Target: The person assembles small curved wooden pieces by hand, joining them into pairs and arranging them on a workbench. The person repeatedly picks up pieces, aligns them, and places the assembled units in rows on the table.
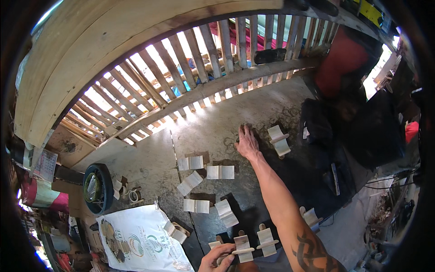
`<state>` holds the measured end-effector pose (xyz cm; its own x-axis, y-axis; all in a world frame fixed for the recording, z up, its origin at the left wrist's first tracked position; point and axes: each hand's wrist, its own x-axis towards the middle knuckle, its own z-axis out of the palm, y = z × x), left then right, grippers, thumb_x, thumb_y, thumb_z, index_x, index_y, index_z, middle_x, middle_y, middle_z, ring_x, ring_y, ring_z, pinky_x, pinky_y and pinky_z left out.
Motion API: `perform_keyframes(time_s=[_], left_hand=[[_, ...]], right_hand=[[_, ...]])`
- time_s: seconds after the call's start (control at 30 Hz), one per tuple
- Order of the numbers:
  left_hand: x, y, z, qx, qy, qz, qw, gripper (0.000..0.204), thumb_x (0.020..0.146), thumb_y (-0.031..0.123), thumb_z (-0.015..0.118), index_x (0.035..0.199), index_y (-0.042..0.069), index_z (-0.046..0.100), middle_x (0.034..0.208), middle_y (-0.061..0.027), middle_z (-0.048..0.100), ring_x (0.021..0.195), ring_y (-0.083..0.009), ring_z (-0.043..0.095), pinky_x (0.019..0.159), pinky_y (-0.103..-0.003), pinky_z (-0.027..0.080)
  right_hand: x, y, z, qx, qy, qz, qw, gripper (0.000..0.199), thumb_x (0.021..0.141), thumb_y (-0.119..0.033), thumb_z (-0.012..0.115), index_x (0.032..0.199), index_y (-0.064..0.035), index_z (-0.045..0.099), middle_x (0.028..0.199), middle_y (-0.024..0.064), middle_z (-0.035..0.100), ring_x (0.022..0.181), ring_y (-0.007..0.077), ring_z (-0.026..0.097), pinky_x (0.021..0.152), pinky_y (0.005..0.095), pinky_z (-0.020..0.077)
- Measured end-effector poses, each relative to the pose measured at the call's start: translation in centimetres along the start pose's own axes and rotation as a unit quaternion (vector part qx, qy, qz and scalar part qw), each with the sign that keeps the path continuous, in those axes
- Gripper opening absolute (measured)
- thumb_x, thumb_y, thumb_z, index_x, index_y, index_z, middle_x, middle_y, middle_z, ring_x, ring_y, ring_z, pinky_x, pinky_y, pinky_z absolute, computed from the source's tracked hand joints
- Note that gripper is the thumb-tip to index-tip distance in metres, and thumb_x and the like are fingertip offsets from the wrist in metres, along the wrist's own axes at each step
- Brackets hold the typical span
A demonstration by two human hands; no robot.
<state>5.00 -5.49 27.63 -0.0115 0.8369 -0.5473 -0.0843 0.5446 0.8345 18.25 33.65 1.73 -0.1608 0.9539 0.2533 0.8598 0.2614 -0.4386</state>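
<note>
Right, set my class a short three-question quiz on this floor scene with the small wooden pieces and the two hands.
1. True or false: the right hand lies flat on the concrete floor, fingers spread.
2. Which hand touches a wooden piece with a crossbar? A) left hand B) right hand C) neither
3. Fill in: the printed white sack lies on the person's ______ side, near the dark round tyre-like object.

Key: 1 true; 2 A; 3 left. The nearest piece to the right hand, a pale wooden piece, lies apart from it.
</note>
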Motion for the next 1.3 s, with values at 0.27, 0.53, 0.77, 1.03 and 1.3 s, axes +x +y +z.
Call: perform_keyframes(time_s=[0.27, 0.53, 0.77, 1.03, 1.3], left_hand=[[-1.5, -1.0, -1.8, -0.079, 0.035, -0.029, 0.996, 0.030, 0.102, 0.007, 0.064, 0.131, -0.002, 0.068, 0.120, -0.0057, 0.069, 0.107, -0.0161, 0.066, 0.095, -0.032, 0.053], [-1.3, -0.7, -5.9, -0.010, 0.024, 0.034, 0.999, 0.026, 0.101, 0.003, 0.066, 0.125, -0.007, 0.068, 0.116, -0.0109, 0.073, 0.111, -0.0202, 0.068, 0.103, -0.033, 0.050], [1.6, -0.2, -6.4, 0.126, -0.142, 0.052, 0.980, 0.029, 0.103, 0.007, 0.066, 0.129, -0.005, 0.067, 0.116, -0.0097, 0.073, 0.108, -0.0160, 0.068, 0.096, -0.031, 0.053], [1.6, -4.1, 0.8, 0.168, -0.200, 0.225, 0.939, 0.050, 0.088, 0.005, 0.070, 0.138, 0.003, 0.063, 0.130, -0.0175, 0.066, 0.118, -0.0322, 0.066, 0.102, -0.043, 0.054], [-6.9, -10.2, 5.6, 0.113, -0.122, 0.303, 0.938, 0.020, 0.095, 0.021, 0.067, 0.098, 0.002, 0.073, 0.087, -0.0204, 0.071, 0.084, -0.0384, 0.069, 0.075, -0.048, 0.055]], right_hand=[[-2.3, -1.8, -5.7, 0.084, -0.169, 0.036, 0.981, 0.016, 0.093, -0.008, 0.065, 0.106, 0.0009, 0.067, 0.111, 0.0231, 0.067, 0.104, 0.0457, 0.066, 0.089, 0.0533, 0.0542], [-24.8, -3.9, -32.9, 0.356, -0.175, 0.178, 0.901, 0.008, 0.095, -0.009, 0.071, 0.098, -0.0019, 0.069, 0.086, 0.0041, 0.066, 0.079, 0.0118, 0.062, 0.073, 0.0304, 0.0491], [-51.1, -1.5, -39.0, 0.160, -0.342, 0.440, 0.815, 0.032, 0.091, -0.017, 0.078, 0.118, -0.0005, 0.073, 0.099, 0.0138, 0.073, 0.087, 0.0254, 0.070, 0.080, 0.0383, 0.0555], [-66.0, -0.1, -29.0, 0.106, -0.300, 0.373, 0.872, 0.033, 0.091, -0.021, 0.077, 0.115, 0.0000, 0.073, 0.106, 0.0219, 0.074, 0.101, 0.0381, 0.071, 0.086, 0.0482, 0.0543], [-61.6, -0.1, -27.3, 0.116, -0.513, 0.332, 0.784, 0.038, 0.091, -0.031, 0.070, 0.107, 0.0034, 0.074, 0.090, 0.0230, 0.075, 0.083, 0.0347, 0.071, 0.076, 0.0496, 0.0543]])
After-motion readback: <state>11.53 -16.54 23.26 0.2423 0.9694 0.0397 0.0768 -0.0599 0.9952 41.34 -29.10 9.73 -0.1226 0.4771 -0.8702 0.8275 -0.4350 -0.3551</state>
